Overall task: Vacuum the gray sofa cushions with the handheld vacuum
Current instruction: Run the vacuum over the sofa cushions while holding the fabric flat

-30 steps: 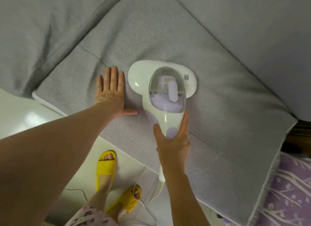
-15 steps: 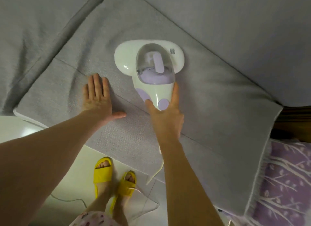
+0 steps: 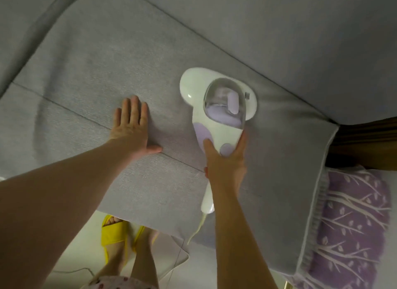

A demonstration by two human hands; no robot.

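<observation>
your right hand (image 3: 225,163) holds the vacuum (image 3: 217,99) by its handle. your fingers curl round the handle, with the thumb on the left side and one finger stretched up the right side. the vacuum is white and light purple, with a see-through cup on top. it lies flat on the gray seat cushion (image 3: 86,73), a bit right of the middle. its wide head is close to the back cushion (image 3: 279,30). the handle points back toward you. a pale cord (image 3: 198,226) hangs from its end, down over the front edge of the seat cushion.

your left hand (image 3: 131,127) lies flat on the seat cushion, to the left of the vacuum. its fingers are straight and close together, and the thumb sticks out to the side. it holds nothing. it is near the vacuum but does not touch it. a thin seam in the cushion runs under this hand.

down below are yellow slippers (image 3: 111,229) on the pale floor (image 3: 86,256). to the right of the seat cushion is a purple cloth (image 3: 354,220) with white branches on it.
</observation>
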